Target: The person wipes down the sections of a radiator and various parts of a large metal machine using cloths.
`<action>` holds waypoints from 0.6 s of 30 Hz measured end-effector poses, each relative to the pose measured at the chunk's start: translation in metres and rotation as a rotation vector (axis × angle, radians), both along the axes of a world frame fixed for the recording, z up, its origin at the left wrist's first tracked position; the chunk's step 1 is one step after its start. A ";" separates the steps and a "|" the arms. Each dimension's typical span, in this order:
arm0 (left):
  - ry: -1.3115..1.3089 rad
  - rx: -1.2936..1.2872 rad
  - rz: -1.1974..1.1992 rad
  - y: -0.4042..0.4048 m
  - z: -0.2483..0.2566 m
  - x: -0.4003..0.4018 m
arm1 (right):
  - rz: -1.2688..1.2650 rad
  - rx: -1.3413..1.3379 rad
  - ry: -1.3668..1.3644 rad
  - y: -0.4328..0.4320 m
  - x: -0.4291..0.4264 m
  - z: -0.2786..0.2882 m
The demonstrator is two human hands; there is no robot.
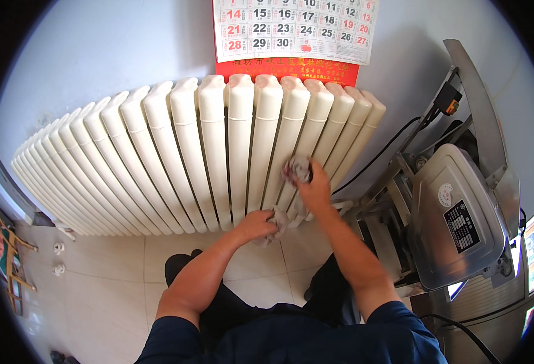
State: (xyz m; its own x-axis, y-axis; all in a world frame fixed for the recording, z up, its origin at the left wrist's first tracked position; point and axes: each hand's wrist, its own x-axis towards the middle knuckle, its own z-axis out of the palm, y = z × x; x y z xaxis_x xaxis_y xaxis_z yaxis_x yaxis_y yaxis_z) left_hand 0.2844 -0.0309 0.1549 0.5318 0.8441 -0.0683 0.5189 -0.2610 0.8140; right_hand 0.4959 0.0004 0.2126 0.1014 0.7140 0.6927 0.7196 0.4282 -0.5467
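Note:
A white column radiator (212,150) stands along the wall before me. My right hand (314,186) grips a crumpled, stained cloth (298,169) against the columns toward the radiator's right end; the cloth is slightly blurred. Lower and to the left, my left hand (257,225) is closed on a second light-coloured cloth (277,223) near the foot of the columns. Part of that cloth hangs below my fingers, over the floor. Whether it touches the radiator I cannot tell.
To the right stands a metal machine with a steel cover (458,218) and a switch box (447,99). Its black cable (376,157) runs near the radiator. A paper calendar (294,32) hangs above. Wooden furniture (14,255) and two small white objects (58,259) are at left on the tiled floor (107,295).

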 end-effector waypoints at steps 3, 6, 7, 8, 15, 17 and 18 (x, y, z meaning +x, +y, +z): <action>-0.091 -0.057 0.017 -0.005 -0.003 -0.005 | -0.025 0.323 -0.152 0.018 -0.013 0.102; -0.148 -0.100 0.037 -0.008 -0.002 -0.007 | -0.145 0.409 -0.368 0.033 -0.018 0.196; -0.148 -0.112 0.047 -0.010 -0.002 -0.009 | -0.179 0.346 -0.426 0.044 -0.019 0.212; -0.149 -0.114 0.044 -0.011 0.000 -0.008 | -0.168 0.205 -0.389 0.059 -0.014 0.223; -0.129 -0.122 0.053 -0.005 0.005 -0.011 | -0.017 0.133 -0.390 0.089 -0.005 0.228; -0.149 -0.145 0.059 -0.005 0.000 -0.015 | -0.012 0.303 -0.357 0.078 -0.008 0.210; -0.149 -0.143 0.054 -0.003 -0.004 -0.015 | -0.043 0.398 -0.338 0.068 -0.011 0.199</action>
State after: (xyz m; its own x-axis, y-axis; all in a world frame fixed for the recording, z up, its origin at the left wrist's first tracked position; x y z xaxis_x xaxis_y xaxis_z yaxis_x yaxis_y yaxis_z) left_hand 0.2695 -0.0334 0.1512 0.4995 0.8589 -0.1132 0.4001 -0.1128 0.9095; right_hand 0.4851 0.0682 0.4116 -0.1517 0.3892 0.9086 0.8492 0.5218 -0.0817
